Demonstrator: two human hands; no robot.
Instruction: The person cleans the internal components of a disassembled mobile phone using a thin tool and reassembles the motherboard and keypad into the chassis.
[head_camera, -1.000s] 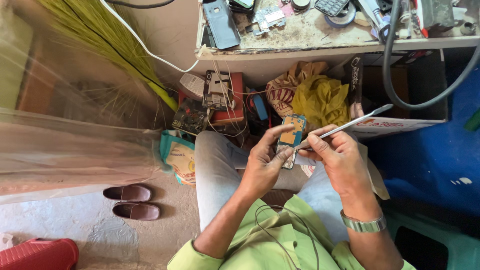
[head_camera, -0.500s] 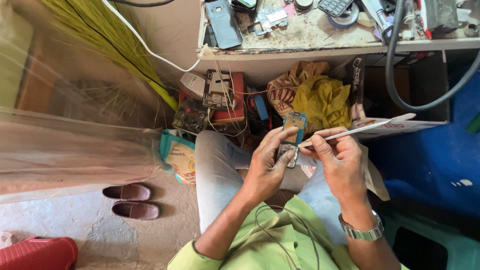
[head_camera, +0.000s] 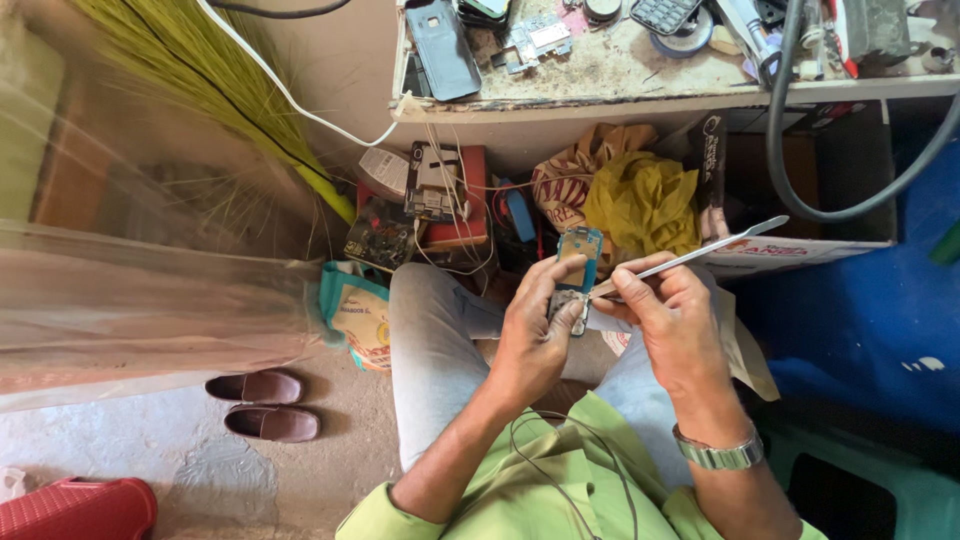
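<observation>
Your left hand (head_camera: 535, 335) was raised over your knees with the wrist bent inward, its fingers curled around the lower end of a small blue phone circuit board (head_camera: 575, 272) that stood nearly upright in front of the cluttered shelf beneath the tabletop (head_camera: 640, 85). Your right hand (head_camera: 675, 325) was grasping a thin metal pry tool (head_camera: 700, 255) like a pen, thumb and forefinger pinched near its tip, which met the board just beside your left thumb while the handle slanted up to the right.
</observation>
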